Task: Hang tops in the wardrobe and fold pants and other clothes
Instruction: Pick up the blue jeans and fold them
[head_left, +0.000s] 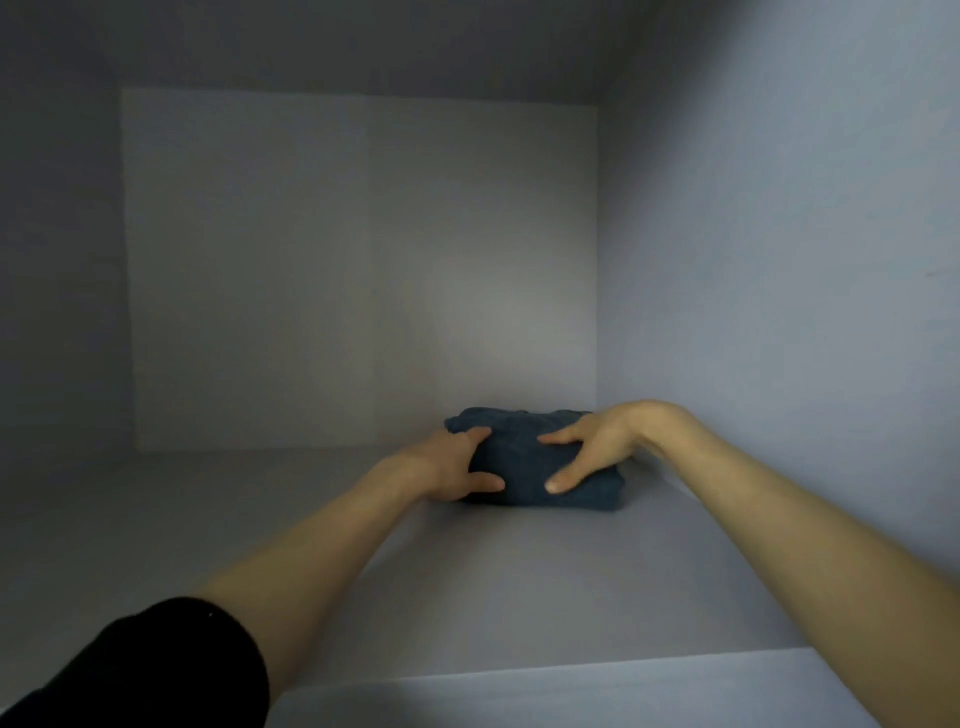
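A folded dark blue garment (524, 460) lies on a white wardrobe shelf (467, 582), deep in the back right corner. My left hand (457, 467) holds its left end, fingers over the top and thumb along the front. My right hand (587, 447) rests on its right part with fingers spread and straight, thumb pressing the front face. Both arms reach forward into the compartment.
The compartment is a plain white box: back panel (363, 270), right side wall (779, 260) close beside the garment, left wall in shadow. The shelf's front edge (571, 670) runs below my forearms. My left arm wears a black sleeve (156, 670).
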